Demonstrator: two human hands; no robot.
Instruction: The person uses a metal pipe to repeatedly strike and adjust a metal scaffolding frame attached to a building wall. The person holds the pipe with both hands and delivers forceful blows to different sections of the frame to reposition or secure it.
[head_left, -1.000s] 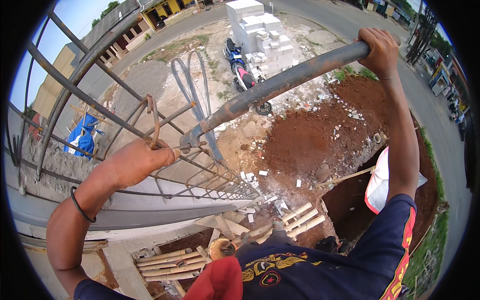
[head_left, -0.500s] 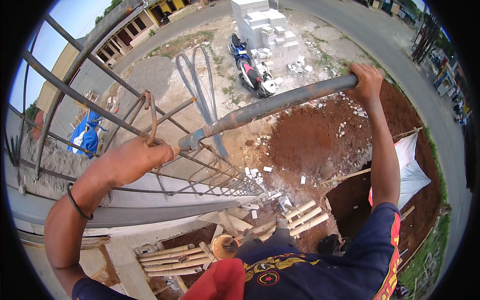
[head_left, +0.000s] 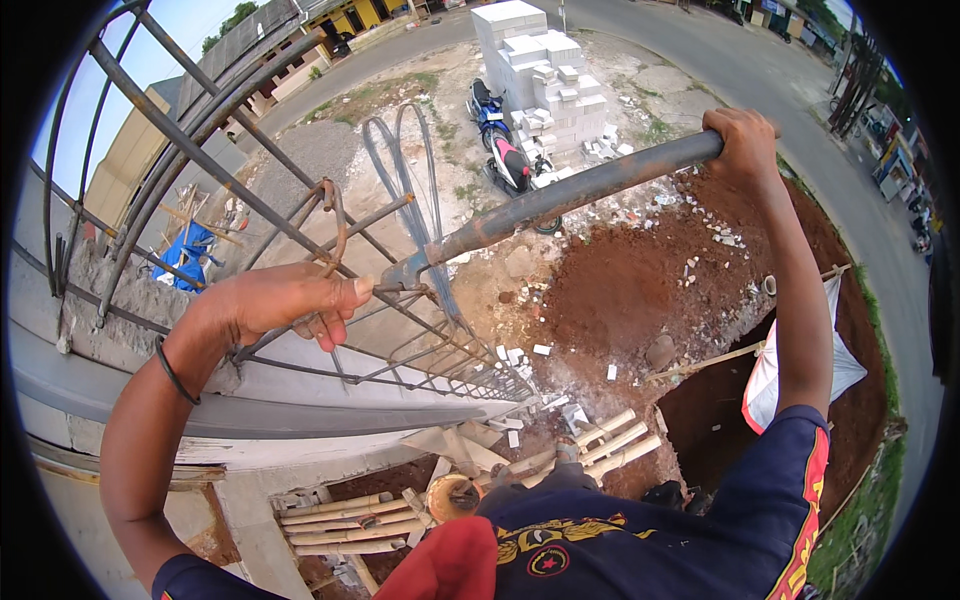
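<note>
Two bare hands serve one long, dark pipe (head_left: 590, 195), which slants from the upper right down to the left. The right hand (head_left: 742, 145) is wrapped firmly round its far end, high up and well apart from the other hand — probably because a grip so distant from the fork gives the most leverage. At the lower end, the forked steel head (head_left: 408, 270) meets a thin rod (head_left: 400, 288) beside the rebar cage (head_left: 240, 188), and this contact seems to support the pipe there. The left hand (head_left: 285, 300) is rather unfolded, its thumb stretched toward the fork and its fingers hanging loosely below; whether its palm rests on a bar, I cannot tell. Its place so near the rod suggests a guiding role more than a strong pull. One bent steel hook (head_left: 342, 235) rises just behind this thumb. The cage runs along a grey ledge (head_left: 250, 415); bamboo poles (head_left: 345, 525) lie lower down, and white blocks (head_left: 540, 80) stand stacked farther off, behind the red soil (head_left: 620, 285).
</note>
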